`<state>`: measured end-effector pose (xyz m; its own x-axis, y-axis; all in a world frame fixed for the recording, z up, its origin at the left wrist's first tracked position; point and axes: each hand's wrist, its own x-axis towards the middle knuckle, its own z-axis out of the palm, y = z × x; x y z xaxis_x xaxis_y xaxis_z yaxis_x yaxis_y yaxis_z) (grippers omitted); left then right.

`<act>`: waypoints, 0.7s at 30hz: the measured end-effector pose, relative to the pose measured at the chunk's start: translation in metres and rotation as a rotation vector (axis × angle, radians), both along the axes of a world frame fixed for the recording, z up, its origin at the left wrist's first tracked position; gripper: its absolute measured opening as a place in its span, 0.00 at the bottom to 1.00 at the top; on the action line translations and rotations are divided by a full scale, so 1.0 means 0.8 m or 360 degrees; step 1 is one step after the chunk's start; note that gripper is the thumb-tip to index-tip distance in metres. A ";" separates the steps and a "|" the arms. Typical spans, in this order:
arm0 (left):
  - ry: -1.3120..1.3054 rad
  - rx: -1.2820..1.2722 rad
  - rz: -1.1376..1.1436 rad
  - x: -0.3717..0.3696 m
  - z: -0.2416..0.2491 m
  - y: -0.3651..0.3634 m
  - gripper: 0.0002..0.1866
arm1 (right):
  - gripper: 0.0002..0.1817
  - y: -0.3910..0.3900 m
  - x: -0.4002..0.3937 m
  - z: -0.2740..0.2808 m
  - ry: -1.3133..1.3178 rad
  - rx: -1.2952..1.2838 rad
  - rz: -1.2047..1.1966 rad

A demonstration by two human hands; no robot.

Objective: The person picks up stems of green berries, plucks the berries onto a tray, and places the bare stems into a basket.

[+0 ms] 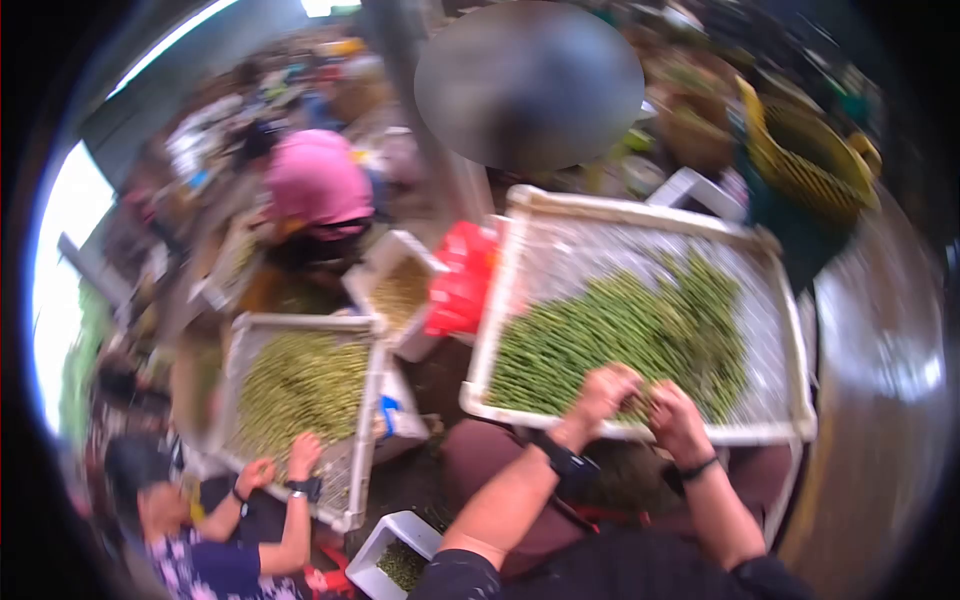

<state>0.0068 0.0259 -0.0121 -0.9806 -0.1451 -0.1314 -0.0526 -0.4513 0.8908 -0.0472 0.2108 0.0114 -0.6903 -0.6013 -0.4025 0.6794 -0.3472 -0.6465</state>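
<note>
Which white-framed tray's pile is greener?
The white-framed rectangular tray on the picture's right: green pile, versus yellowish pile in the lower-left white-framed tray.

A white-framed tray (pixel 750 433) with a shiny base (pixel 770 340) bears heaped slender green pieces (pixel 600 335).

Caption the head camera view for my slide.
Left hand and right hand close together over a tray of greens, a co-worker at another tray.

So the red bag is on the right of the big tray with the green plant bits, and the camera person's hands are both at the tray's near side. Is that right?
Not quite: the red bag is on the left of the big tray, as the head view shows. The left hand and right hand are both at its near side.
</note>
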 end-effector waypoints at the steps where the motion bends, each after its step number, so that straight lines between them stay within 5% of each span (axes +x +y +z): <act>1: 0.0006 -0.0013 0.0061 0.004 0.010 0.007 0.07 | 0.05 -0.001 0.002 0.008 0.0104 0.0081 0.0033; 12: -0.0080 0.0135 0.0169 0.009 0.041 0.016 0.09 | 0.11 -0.005 0.007 -0.004 -0.0058 0.0348 -0.0143; 15: -0.0027 0.0148 0.0181 0.012 0.053 0.004 0.09 | 0.08 0.005 -0.005 -0.022 0.0283 0.0608 -0.0170; 17: -0.0060 0.0062 -0.0031 0.022 0.070 -0.002 0.09 | 0.04 0.007 -0.015 -0.014 0.0431 0.0681 -0.0269; 21: -0.0144 -0.0367 -0.0670 0.043 0.090 0.004 0.08 | 0.12 0.014 -0.049 -0.014 0.0960 0.0836 -0.0012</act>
